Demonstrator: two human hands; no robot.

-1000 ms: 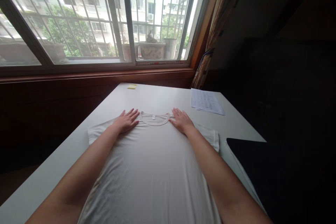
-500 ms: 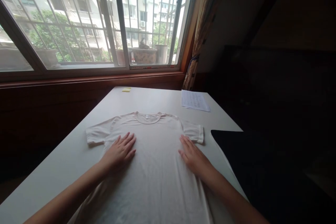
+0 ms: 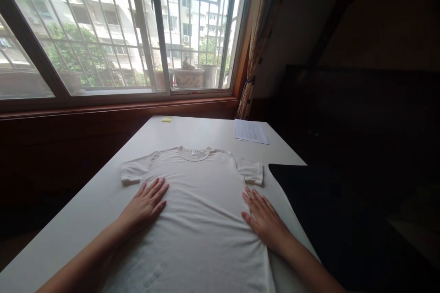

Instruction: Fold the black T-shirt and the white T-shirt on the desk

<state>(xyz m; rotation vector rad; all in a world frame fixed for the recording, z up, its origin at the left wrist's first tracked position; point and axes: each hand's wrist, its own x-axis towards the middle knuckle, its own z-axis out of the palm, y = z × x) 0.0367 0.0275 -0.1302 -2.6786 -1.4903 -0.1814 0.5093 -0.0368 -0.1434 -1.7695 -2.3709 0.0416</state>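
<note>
Your left hand [image 3: 146, 203] lies flat on a white T-shirt [image 3: 202, 224], palm down with the fingers stretched out, near the shirt's side edge and just below the sleeve on that side; your right hand [image 3: 263, 215] rests in the same way along the opposite side edge, also below a sleeve; neither hand grips the cloth, and the two are well apart, with the chest of the shirt between them.

The shirt is spread out on a white table [image 3: 68, 229] in front of you, its collar [image 3: 194, 159] towards the window [image 3: 113, 32] and its lower part running out of view at the bottom; both short sleeves point outwards, and slanting creases cross the cloth between your hands.

Beyond the collar, near the far edge of the table, you have a small yellow paper [image 3: 167, 119] on the left and some printed sheets [image 3: 250, 131] on the right; a dark object [image 3: 295, 192] with a pale edge lies to the right of the shirt, too dim to make out; a curtain [image 3: 248, 94] hangs gathered beside the window, and plant pots [image 3: 189, 78] stand outside the glass.
</note>
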